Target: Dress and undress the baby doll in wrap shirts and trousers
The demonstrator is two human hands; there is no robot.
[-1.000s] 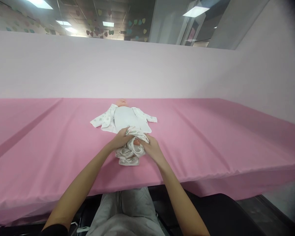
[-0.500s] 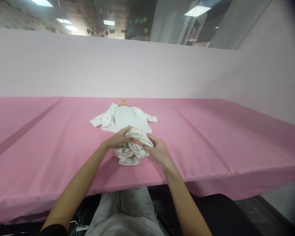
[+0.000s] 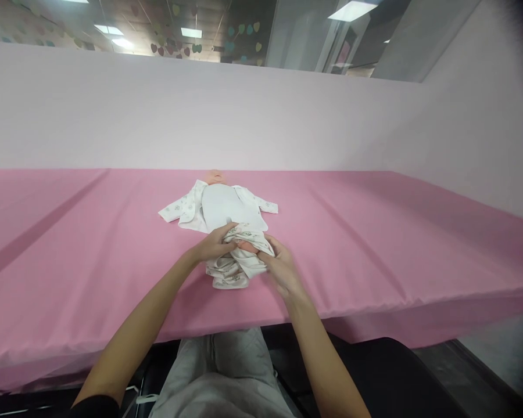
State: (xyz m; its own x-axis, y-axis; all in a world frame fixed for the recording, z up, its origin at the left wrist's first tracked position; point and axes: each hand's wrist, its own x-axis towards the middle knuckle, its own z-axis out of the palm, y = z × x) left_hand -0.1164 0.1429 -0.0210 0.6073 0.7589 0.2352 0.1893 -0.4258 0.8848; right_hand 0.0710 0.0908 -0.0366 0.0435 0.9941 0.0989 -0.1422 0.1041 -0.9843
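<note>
Doll (image 3: 220, 200) on back mid pink table (image 3: 375, 244), head away, white top open. Left hand (image 3: 213, 247) and right hand (image 3: 276, 267) both pinching bunched printed trousers (image 3: 235, 264) at doll's lower end, near table's front edge; fingers closed on cloth

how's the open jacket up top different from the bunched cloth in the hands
The open jacket lies spread flat, sleeves out to both sides of the doll; the bunched cloth is crumpled into a heap at the doll's lower end. No hand touches the jacket, while the left hand and right hand both grip the cloth. Both are white with a small faint print and rest on the pink table cover.
</note>
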